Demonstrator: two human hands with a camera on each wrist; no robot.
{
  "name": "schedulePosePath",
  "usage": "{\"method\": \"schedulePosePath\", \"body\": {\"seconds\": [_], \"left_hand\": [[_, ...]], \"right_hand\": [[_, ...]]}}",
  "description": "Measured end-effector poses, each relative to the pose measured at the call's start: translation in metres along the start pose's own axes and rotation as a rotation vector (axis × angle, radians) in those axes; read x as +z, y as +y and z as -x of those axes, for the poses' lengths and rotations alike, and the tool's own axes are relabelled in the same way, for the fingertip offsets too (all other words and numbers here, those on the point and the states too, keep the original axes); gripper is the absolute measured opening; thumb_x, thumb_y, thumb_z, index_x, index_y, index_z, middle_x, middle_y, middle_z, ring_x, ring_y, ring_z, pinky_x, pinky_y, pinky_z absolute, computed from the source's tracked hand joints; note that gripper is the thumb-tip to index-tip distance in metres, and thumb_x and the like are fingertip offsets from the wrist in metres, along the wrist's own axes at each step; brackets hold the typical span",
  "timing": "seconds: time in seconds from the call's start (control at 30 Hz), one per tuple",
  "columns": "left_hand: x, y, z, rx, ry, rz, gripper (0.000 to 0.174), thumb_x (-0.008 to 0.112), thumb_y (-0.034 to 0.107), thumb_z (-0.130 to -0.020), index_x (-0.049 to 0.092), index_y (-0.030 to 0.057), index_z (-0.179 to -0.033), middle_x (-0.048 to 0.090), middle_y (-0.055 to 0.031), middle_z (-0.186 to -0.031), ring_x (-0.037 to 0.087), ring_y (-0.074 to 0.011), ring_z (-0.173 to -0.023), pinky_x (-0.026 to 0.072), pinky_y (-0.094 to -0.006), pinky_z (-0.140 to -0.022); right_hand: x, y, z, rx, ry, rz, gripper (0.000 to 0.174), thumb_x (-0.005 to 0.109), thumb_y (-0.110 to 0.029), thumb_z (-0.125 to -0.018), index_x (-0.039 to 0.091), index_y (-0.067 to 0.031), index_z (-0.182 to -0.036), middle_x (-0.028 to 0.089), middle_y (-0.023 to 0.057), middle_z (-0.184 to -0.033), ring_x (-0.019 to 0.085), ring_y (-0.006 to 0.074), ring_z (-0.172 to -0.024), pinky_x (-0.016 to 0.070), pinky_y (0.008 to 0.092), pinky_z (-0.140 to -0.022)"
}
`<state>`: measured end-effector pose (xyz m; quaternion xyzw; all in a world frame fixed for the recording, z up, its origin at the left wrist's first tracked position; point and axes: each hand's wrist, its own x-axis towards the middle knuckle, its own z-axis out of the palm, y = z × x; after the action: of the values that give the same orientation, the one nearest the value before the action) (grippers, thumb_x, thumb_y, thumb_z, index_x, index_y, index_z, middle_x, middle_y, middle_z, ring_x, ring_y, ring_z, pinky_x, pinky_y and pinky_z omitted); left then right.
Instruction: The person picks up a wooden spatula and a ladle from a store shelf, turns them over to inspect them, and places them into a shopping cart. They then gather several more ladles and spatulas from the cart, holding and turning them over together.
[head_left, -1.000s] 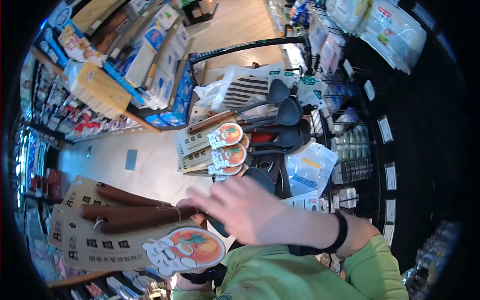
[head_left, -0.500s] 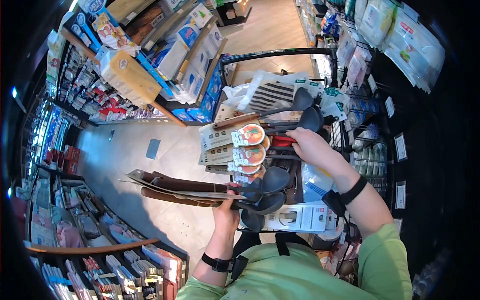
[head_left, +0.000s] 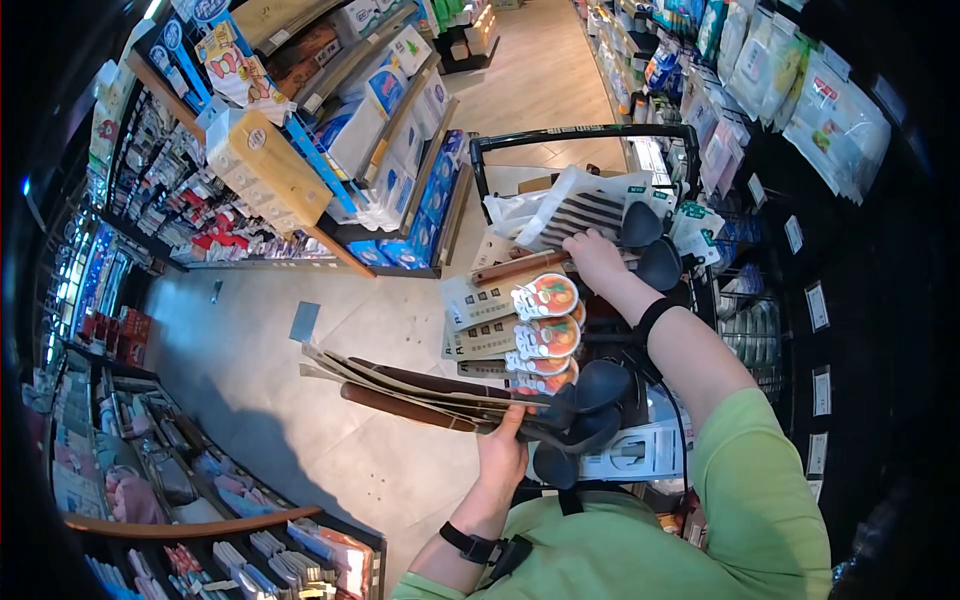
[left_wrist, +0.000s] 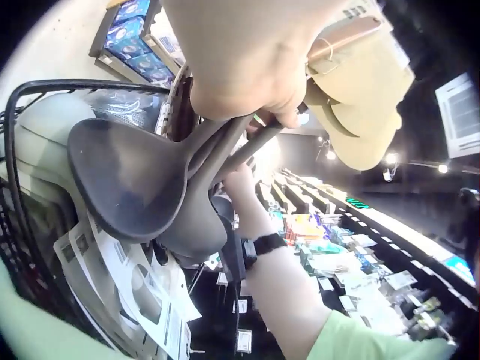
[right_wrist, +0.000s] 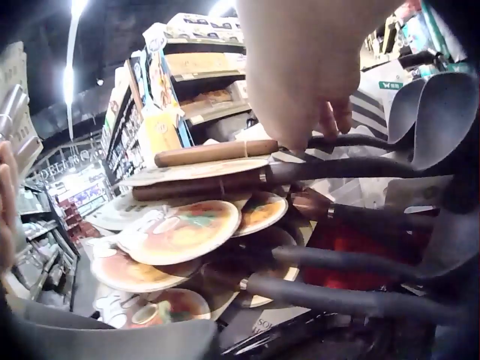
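Note:
My left hand (head_left: 503, 455) grips several dark-bowled ladles (head_left: 603, 385) by their shafts, their brown handles and cardboard tags sticking out to the left. In the left wrist view, their dark bowls (left_wrist: 127, 180) hang below the hand. My right hand (head_left: 598, 262) reaches into the cart and pinches the topmost ladle (right_wrist: 217, 152) at its dark shaft, just past the brown wooden handle. Under that ladle lie more tagged ladles, with soup-picture cards (head_left: 548, 297) fanned along them. Part of the right-hand grip is hidden behind the palm.
The cart's black rim (head_left: 585, 131) surrounds the goods. A striped package (head_left: 580, 218) lies at its far end, and a white box (head_left: 640, 455) near my body. Shelves with a yellow package (head_left: 270, 170) stand to the left; bagged goods (head_left: 835, 120) hang at the right.
The left hand's ladles have swung from facing up to nearly edge-on and moved right, over the cart's near side. My right hand has left them, passed the red item, and come to the top ladle.

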<state>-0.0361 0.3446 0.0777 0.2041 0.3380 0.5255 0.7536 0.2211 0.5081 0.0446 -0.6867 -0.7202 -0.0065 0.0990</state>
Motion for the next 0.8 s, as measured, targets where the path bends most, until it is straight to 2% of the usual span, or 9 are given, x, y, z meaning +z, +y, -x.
{"method": "schedulePosePath", "body": {"seconds": [0.03,0.17,0.27,0.33,0.37,0.5,0.53,0.6,0.8], "left_hand": [[-0.001,0.001,0.000,-0.017,0.008,-0.005,0.021,0.061,0.003,-0.083,0.052,0.0006,-0.102,0.056,-0.0073,-0.096,0.054,-0.0156,-0.083,0.0440,-0.0294,-0.081],[-0.011,0.005,-0.008,-0.062,-0.020,-0.021,0.023,0.061,0.006,-0.084,0.051,0.0020,-0.104,0.056,-0.0072,-0.097,0.054,-0.0162,-0.083,0.0452,-0.0288,-0.079],[-0.018,0.004,-0.015,-0.082,-0.028,-0.058,0.026,0.061,0.010,-0.084,0.049,0.0033,-0.107,0.055,-0.0075,-0.099,0.054,-0.0171,-0.083,0.0466,-0.0287,-0.076],[-0.013,0.006,-0.015,-0.062,0.033,-0.046,0.014,0.060,0.006,-0.084,0.058,0.0019,-0.097,0.059,-0.0047,-0.089,0.054,-0.0128,-0.079,0.0443,-0.0262,-0.073],[-0.012,0.006,-0.015,-0.040,0.042,-0.044,0.015,0.060,0.007,-0.084,0.058,0.0025,-0.098,0.059,-0.0045,-0.089,0.053,-0.0127,-0.078,0.0438,-0.0256,-0.071],[-0.021,0.003,-0.018,-0.066,-0.011,-0.055,0.023,0.059,0.010,-0.085,0.051,0.0036,-0.105,0.056,-0.0090,-0.101,0.054,-0.0162,-0.084,0.0466,-0.0289,-0.077],[-0.018,0.003,-0.016,-0.047,-0.003,-0.056,0.024,0.059,0.011,-0.085,0.051,0.0037,-0.106,0.056,-0.0088,-0.101,0.054,-0.0165,-0.088,0.0463,-0.0288,-0.078],[-0.012,0.003,-0.016,-0.034,0.016,-0.028,0.021,0.059,0.006,-0.084,0.054,0.0012,-0.104,0.059,-0.0078,-0.092,0.054,-0.0161,-0.079,0.0457,-0.0282,-0.074],[0.002,0.011,-0.013,-0.011,-0.097,-0.114,0.023,0.064,0.006,-0.080,0.053,0.0021,-0.100,0.058,-0.0073,-0.092,0.054,-0.0170,-0.080,0.0456,-0.0294,-0.075]], "right_hand": [[0.003,0.004,-0.002,-0.009,0.080,-0.029,0.019,0.058,-0.007,-0.074,0.059,-0.0080,-0.093,0.058,0.0101,-0.086,0.054,0.0275,-0.091,0.0476,0.0360,-0.076],[-0.063,0.005,0.007,-0.001,0.316,-0.307,0.019,0.061,-0.012,-0.073,0.063,-0.0055,-0.090,0.060,0.0139,-0.079,0.052,0.0303,-0.078,0.0451,0.0386,-0.072],[-0.103,0.018,0.022,0.026,0.436,-0.717,0.019,0.061,-0.013,-0.079,0.063,-0.0029,-0.095,0.062,0.0151,-0.090,0.057,0.0276,-0.082,0.0448,0.0322,-0.075],[-0.135,0.017,0.042,0.085,0.470,-0.821,0.018,0.058,-0.013,-0.083,0.061,-0.0007,-0.095,0.063,0.0118,-0.094,0.059,0.0208,-0.084,0.0444,0.0283,-0.076],[-0.148,0.013,0.054,0.101,0.435,-1.154,0.019,0.054,-0.011,-0.086,0.058,0.0009,-0.100,0.062,0.0070,-0.090,0.058,0.0151,-0.083,0.0443,0.0268,-0.076],[-0.179,0.007,0.102,0.091,0.269,-1.244,0.021,0.051,-0.012,-0.089,0.053,0.0001,-0.106,0.057,0.0034,-0.081,0.055,0.0115,-0.080,0.0431,0.0251,-0.077],[-0.173,0.011,0.111,0.092,0.220,-1.312,0.021,0.051,-0.012,-0.089,0.054,0.0000,-0.106,0.058,0.0028,-0.081,0.054,0.0109,-0.079,0.0428,0.0246,-0.076],[-0.164,0.012,0.132,0.060,0.133,-1.385,0.024,0.052,-0.012,-0.089,0.054,0.0007,-0.109,0.059,0.0030,-0.082,0.055,0.0100,-0.079,0.0426,0.0239,-0.076],[-0.164,0.006,0.174,0.060,-0.037,-1.414,0.026,0.049,-0.011,-0.090,0.054,0.0018,-0.112,0.059,0.0031,-0.081,0.054,0.0101,-0.079,0.0419,0.0242,-0.078]]}}
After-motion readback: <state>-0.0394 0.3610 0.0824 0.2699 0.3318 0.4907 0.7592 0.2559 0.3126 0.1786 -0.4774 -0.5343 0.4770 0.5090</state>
